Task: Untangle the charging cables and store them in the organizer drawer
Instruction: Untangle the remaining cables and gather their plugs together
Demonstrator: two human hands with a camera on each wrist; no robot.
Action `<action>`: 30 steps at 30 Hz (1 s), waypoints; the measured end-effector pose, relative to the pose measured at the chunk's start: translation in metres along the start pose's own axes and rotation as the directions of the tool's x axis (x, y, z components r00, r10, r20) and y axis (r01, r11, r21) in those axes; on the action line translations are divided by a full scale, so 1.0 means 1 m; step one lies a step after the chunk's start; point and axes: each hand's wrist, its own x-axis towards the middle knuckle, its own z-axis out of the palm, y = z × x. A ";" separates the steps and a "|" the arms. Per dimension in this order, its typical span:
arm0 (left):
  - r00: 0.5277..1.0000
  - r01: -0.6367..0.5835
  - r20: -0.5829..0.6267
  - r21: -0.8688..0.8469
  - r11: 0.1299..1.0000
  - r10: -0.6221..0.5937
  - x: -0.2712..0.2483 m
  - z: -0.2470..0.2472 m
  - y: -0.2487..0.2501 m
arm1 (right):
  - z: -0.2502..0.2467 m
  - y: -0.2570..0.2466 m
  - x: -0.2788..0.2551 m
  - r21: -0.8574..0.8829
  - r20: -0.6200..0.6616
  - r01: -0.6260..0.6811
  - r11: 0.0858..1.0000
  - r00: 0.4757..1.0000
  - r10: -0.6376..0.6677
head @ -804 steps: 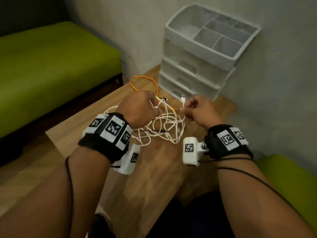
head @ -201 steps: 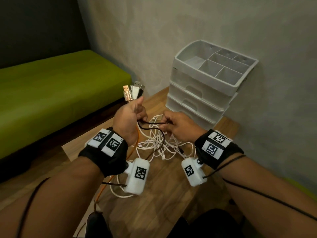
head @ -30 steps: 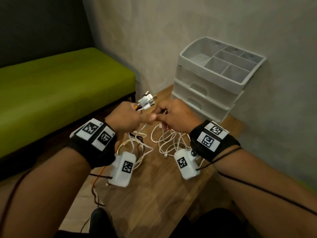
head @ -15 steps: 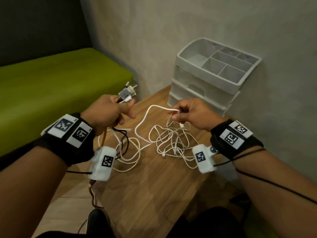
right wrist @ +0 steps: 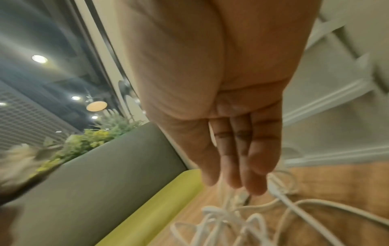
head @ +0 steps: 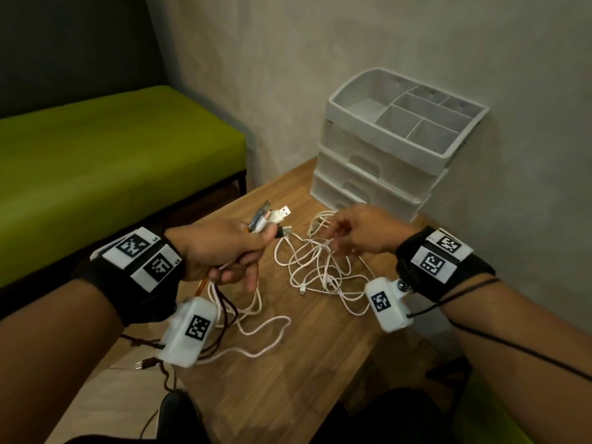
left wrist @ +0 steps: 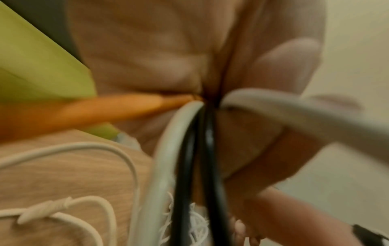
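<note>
My left hand [head: 224, 251] grips a bundle of cable ends [head: 272, 219]; USB plugs stick out past the thumb. In the left wrist view an orange cable [left wrist: 84, 109], black cables [left wrist: 202, 166] and white cables [left wrist: 160, 166] run out of the fist [left wrist: 242, 116]. A tangle of white cables [head: 320, 267] lies on the wooden table [head: 288, 363]. My right hand [head: 362, 232] hovers over that tangle, fingers straight and holding nothing, as the right wrist view shows [right wrist: 242, 166]. The white organizer [head: 390, 149] stands at the table's far corner, drawers closed.
A green cushioned bench [head: 112, 161] runs along the left beside the table. A grey wall [head: 384, 43] backs the organizer. Cable loops [head: 256, 331] trail off the table's near left edge under my left wrist. The organizer's top tray [head: 413, 116] has several compartments.
My right hand let go of the white cable loop it was lifting and now hangs open above the tangle. My left hand moved right, toward the middle, still gripping the plug ends.
</note>
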 end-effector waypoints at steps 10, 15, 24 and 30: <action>0.996 -0.086 0.009 -0.106 0.991 0.087 0.011 0.000 -0.014 | 0.006 0.051 -0.001 -0.101 -0.099 -0.342 0.934 0.938 0.332; 0.926 -0.070 -0.363 0.093 0.993 0.100 0.027 -0.001 -0.021 | 0.011 0.055 0.013 0.137 -0.330 -0.315 0.939 0.879 0.344; 0.954 -0.073 -0.294 -0.032 0.997 0.061 0.025 0.006 -0.018 | 0.016 0.037 0.027 -0.061 -0.158 -0.485 0.872 0.868 0.471; 0.961 -0.090 -0.267 -0.060 0.994 0.071 0.025 0.011 -0.014 | 0.019 0.057 0.003 -0.213 0.182 -0.610 0.763 0.743 0.644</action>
